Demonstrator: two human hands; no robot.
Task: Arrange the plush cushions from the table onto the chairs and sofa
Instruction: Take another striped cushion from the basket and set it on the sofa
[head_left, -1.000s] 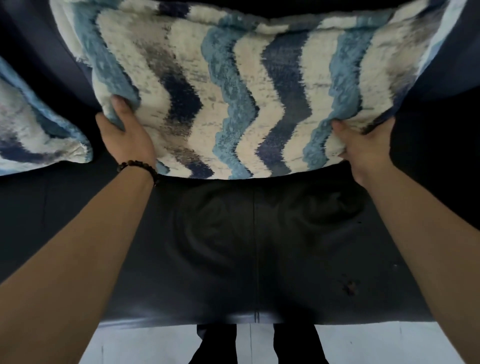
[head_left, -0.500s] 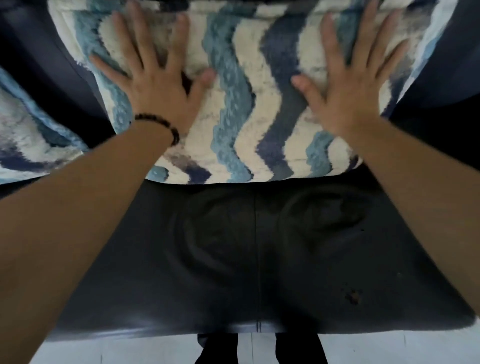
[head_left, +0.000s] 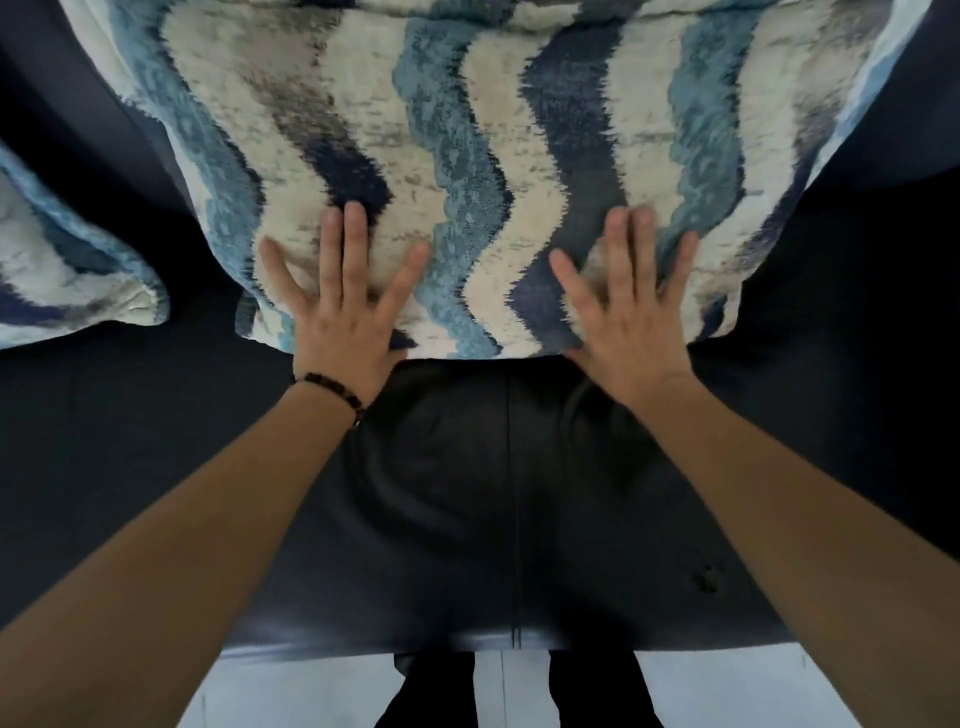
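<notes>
Now both arms reach forward over the dark sofa seat, palms down. Left hand, with a beaded bracelet at the wrist, lies flat and open with fingers spread on the near edge of the wavy blue-and-cream cushion. Right hand is likewise open and flat on the same near edge, gripping nothing. That cushion leans against the far sofa back; a second cushion sits at the far left. Half a second ago both hands pressed higher on the cushion; they have since slid toward its near edge
</notes>
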